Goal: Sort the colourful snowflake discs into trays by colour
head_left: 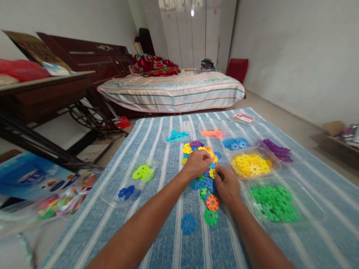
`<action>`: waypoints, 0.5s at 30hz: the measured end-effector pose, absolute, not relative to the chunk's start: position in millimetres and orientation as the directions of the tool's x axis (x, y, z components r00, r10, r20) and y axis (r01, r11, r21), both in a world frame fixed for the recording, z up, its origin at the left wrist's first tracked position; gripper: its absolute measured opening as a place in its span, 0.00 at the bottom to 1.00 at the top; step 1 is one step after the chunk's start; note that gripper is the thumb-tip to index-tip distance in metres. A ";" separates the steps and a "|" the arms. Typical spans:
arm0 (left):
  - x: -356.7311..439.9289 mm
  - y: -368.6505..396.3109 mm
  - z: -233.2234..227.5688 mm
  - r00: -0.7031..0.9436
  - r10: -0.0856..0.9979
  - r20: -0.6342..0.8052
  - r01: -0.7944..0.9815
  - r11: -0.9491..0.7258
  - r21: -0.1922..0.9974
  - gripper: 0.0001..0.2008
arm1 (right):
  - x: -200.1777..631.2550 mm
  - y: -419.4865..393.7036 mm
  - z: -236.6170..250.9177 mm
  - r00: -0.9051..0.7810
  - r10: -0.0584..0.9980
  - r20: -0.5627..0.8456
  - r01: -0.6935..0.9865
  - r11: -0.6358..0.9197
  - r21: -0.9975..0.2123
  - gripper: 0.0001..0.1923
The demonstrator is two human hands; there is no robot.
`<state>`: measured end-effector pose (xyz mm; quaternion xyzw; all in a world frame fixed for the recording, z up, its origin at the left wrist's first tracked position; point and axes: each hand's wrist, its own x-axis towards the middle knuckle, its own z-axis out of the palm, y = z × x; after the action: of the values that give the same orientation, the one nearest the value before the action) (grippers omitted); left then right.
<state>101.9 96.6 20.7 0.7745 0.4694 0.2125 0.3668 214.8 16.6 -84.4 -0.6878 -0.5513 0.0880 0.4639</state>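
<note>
Two hands meet over a heap of coloured snowflake discs (202, 164) on a blue striped mat (157, 149) spread on the floor. The left hand (198, 163) is curled, knuckles up, its fingers closed down on the top of the heap. The right hand (228, 185) lies just beside it, on the near right edge of the heap, fingers bent and pinching a yellow disc (212, 173) between thumb and fingertips; the two hands almost touch at that disc.

Loose discs lie just in front of the right hand: an orange disc (212, 202), touching the hand's lower side, a green disc (211, 217) nearer the camera, and a blue disc (188, 223) a little to the left, apart from both hands.

Clear trays ring the heap. To the right of the hands sit a tray of yellow discs (251, 164) and, nearer, a tray of green discs (275, 203). Beyond them are a tray of blue discs (235, 143) and purple discs (276, 149). To the left lie lime discs (143, 173) and dark blue discs (129, 192), well apart from the hands. At the far side of the mat stand cyan discs (176, 136) and orange discs in a tray (212, 133). A bed (174, 91) stands behind the mat.
</note>
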 end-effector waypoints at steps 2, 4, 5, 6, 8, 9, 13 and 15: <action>74.3 85.0 20.0 0.515 0.856 -0.049 0.680 -0.373 0.631 0.05 | 215.1 16.1 -83.4 0.375 0.842 0.388 0.685 0.031 -0.728 0.15; 48.9 70.8 22.6 0.554 0.825 -0.116 0.748 -0.430 0.506 0.05 | 215.9 15.5 -82.5 0.373 0.847 0.379 0.690 0.020 -0.724 0.15; 37.7 63.0 24.1 0.570 0.806 -0.159 0.768 -0.454 0.453 0.05 | 216.4 15.3 -82.2 0.372 0.849 0.375 0.691 0.016 -0.723 0.15; 27.8 54.8 25.5 0.582 0.787 -0.206 0.782 -0.472 0.408 0.04 | 217.0 15.1 -82.0 0.370 0.851 0.373 0.692 0.016 -0.722 0.15; 12.4 38.2 26.9 0.593 0.748 -0.297 0.797 -0.494 0.347 0.04 | 218.2 14.9 -81.9 0.362 0.853 0.377 0.693 0.023 -0.720 0.14; 7.0 30.1 26.8 0.595 0.732 -0.332 0.800 -0.499 0.332 0.05 | 218.7 14.8 -81.9 0.358 0.853 0.379 0.695 0.028 -0.719 0.14; -0.8 2.7 23.1 0.609 0.692 -0.387 0.793 -0.533 0.295 0.11 | 219.8 14.2 -81.6 0.347 0.853 0.390 0.706 0.037 -0.707 0.14; 0.6 -6.2 21.2 0.616 0.687 -0.386 0.787 -0.554 0.271 0.12 | 220.0 14.0 -81.3 0.344 0.851 0.398 0.713 0.039 -0.700 0.14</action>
<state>0.6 -6.2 21.2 0.8734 0.4219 -0.1183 0.2124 220.0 14.0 -81.3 -0.6888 -0.5677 0.0773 0.4442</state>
